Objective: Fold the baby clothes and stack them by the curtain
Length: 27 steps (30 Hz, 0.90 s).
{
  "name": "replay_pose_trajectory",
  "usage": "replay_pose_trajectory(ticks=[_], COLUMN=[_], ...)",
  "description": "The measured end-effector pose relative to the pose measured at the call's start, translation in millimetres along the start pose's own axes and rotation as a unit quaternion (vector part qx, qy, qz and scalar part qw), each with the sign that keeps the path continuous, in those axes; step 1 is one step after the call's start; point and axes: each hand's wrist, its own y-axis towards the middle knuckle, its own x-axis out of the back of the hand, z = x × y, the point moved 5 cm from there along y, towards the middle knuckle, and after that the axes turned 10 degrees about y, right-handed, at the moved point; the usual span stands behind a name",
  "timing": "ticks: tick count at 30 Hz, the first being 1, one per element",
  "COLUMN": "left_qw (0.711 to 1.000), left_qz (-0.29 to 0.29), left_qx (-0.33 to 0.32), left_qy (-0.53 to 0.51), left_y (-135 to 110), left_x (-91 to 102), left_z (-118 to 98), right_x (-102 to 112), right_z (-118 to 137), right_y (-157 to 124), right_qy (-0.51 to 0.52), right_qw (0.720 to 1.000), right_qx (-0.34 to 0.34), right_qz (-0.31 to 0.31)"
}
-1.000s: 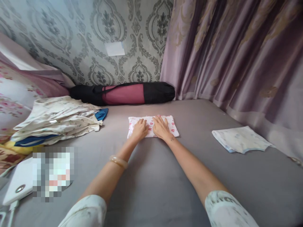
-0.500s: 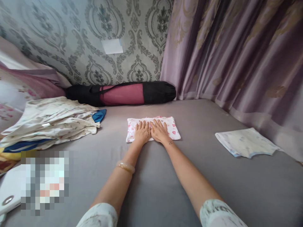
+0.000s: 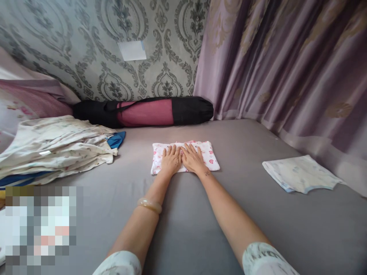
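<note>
A small folded white cloth with pink prints [image 3: 210,154] lies flat on the grey bed sheet [image 3: 200,214]. My left hand [image 3: 171,160] and my right hand [image 3: 193,158] rest side by side on its middle, palms down, fingers stretched out flat and touching each other at the thumbs. A pale bangle [image 3: 149,205] sits on my left wrist.
A heap of cream and blue clothes [image 3: 57,147] lies at the left. A black and maroon rolled bag [image 3: 143,112] lies along the patterned wall. A folded pale blue-white cloth [image 3: 301,173] lies at the right, below the purple curtain [image 3: 286,65].
My two hands have drawn together on the cloth and now lie flat side by side. The view has shifted slightly to the right.
</note>
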Motion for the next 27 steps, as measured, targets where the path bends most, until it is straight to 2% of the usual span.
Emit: replay_pose_trajectory(ticks=[5,9,15,21,24,27], left_qw=[1.0,0.998,0.999,0.998,0.996,0.993], left_qz=[-0.008,-0.034,0.009,0.006,-0.019,-0.002], left_qx=[0.003,0.045,0.051,0.056,0.086,0.115], left_qy=[0.0,0.009,0.011,0.011,0.018,0.015], left_y=[0,-2,-4,-4,-5,-7], left_x=[2.1,6.6,-1.2,2.1,6.6,5.8], left_z=[1,10,16,17,23,30], right_x=[3,8,2,6,11,9], right_z=[-1,-8,-16,-15,-19,-26], right_y=[0,-2,-4,-5,-6,-7], right_qy=[0.004,0.0,-0.01,-0.005,-0.008,-0.01], right_qw=[1.0,0.999,0.999,0.999,0.997,0.995], right_qx=[0.002,-0.021,-0.043,-0.045,-0.062,-0.091], right_qz=[0.0,-0.032,-0.027,-0.022,-0.05,-0.046])
